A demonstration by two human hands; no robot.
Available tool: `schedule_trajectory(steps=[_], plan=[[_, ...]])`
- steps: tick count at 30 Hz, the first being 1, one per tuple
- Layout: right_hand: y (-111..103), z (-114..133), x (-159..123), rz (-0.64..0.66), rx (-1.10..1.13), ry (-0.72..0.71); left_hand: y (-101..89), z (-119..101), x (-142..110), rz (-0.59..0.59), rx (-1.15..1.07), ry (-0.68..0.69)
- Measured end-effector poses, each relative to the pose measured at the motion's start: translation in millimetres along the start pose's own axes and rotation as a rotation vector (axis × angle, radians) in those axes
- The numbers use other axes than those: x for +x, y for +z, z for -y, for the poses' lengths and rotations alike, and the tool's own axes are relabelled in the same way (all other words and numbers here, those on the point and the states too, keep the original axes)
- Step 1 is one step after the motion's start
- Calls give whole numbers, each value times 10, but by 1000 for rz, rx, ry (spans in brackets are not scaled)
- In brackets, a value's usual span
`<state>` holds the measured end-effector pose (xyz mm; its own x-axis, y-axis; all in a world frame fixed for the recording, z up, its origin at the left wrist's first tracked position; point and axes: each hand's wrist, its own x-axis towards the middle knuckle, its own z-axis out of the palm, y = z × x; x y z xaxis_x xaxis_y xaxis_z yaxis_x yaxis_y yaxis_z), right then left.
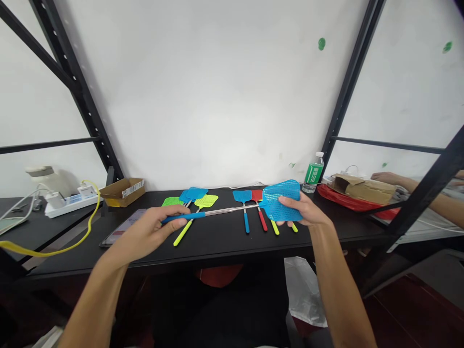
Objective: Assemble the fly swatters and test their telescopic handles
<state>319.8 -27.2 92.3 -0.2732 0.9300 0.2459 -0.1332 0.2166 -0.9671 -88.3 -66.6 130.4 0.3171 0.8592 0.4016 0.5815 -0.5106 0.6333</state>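
Note:
A blue fly swatter (281,208) with a metal rod is held level above the black table. My left hand (159,229) is closed round its blue handle, and my right hand (300,208) pinches its perforated head, thumb in front. Below and to the left lie several swatters: a yellow-green one (206,201), blue heads (195,193) and a green head (171,201), partly behind my left hand. Further right lie a blue swatter (247,224), a red swatter (263,220) and yellow-green handles (276,228), whose heads are hidden behind the held swatter.
An open cardboard box (123,192) stands at the left beside a flat pale package (125,227). A water bottle (313,174) stands at the back right. A power strip (72,203) and yellow cable (87,227) lie left. Another person's arm (413,186) reaches in beyond the right shelf post.

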Motion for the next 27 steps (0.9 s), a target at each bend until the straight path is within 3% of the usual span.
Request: schedule_trajectory(steps=[3,9,13,20,27], plan=[[174,-4,38,86,11,7,122,-33,28,95,106,67],[328,-21,55,150,-7,9,159,-17,37,106,123,90],[320,-27,60,181,-12,-2,165,-18,44,133,99,70],[221,13,-3,172,-49,-20,250,-63,75,284,-63,16],[223,-50,36,212,-102,-85,222,-8,54,336,-174,-6]])
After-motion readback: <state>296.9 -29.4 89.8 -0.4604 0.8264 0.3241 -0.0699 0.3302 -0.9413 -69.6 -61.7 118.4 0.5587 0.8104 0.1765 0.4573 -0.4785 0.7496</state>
